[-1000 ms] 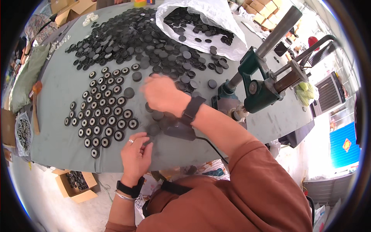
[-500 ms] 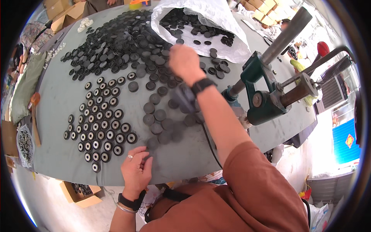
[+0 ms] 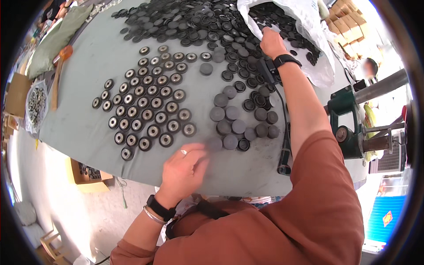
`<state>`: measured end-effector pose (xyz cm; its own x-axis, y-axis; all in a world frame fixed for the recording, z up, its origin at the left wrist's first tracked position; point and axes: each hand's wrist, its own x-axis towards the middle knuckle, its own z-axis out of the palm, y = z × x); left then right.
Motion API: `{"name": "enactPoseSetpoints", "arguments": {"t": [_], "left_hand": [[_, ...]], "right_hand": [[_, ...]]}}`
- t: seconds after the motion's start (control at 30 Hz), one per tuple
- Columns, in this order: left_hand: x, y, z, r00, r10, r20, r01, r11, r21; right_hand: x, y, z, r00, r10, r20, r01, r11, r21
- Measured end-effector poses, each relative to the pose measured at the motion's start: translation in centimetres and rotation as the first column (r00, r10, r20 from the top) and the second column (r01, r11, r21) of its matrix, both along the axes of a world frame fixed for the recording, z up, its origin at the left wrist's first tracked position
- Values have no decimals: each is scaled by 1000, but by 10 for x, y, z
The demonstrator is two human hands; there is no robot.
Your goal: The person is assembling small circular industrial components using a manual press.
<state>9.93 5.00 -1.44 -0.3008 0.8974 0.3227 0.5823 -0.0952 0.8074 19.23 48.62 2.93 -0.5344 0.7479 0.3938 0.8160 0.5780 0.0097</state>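
Across the bench (image 3: 251,176), the right arm (image 3: 307,99) has stretched farther forward since the earlier frame, bringing the right hand (image 3: 272,43) to the white bag (image 3: 326,66)'s mouth; its fingers curl, on what I cannot tell. The left hand (image 3: 185,170) bends beside a blurred black cap (image 3: 214,144), grip unclear. More loose caps (image 3: 230,113) lie between the hands.

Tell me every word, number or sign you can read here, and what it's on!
No words or numbers can be read clearly.
White plastic bag: faint bluish marks, too small to read.
Bright blue ribbed panel: a red-and-yellow diamond sign, too blurred to read.
Round black caps: no writing I can make out.
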Motion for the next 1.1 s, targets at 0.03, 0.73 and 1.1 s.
{"name": "enactPoseSetpoints", "arguments": {"t": [0.03, 0.73, 1.1], "left_hand": [[0, 0, 1, 1000, 7, -11, -7, 1000, -9], [-4, -3, 5, 999, 2, -37, -2, 1000, 5], [-1, -5, 2, 1000, 7, -13, -7, 1000, 27]], "right_hand": [[-15, -21, 7, 992, 87, -90, -92, 995, -48], [-97, -206, 6, 918, 110, -382, -391, 76, -917], [-80, -184, 14, 913, 353, -204, -238, 54, -970]]}}
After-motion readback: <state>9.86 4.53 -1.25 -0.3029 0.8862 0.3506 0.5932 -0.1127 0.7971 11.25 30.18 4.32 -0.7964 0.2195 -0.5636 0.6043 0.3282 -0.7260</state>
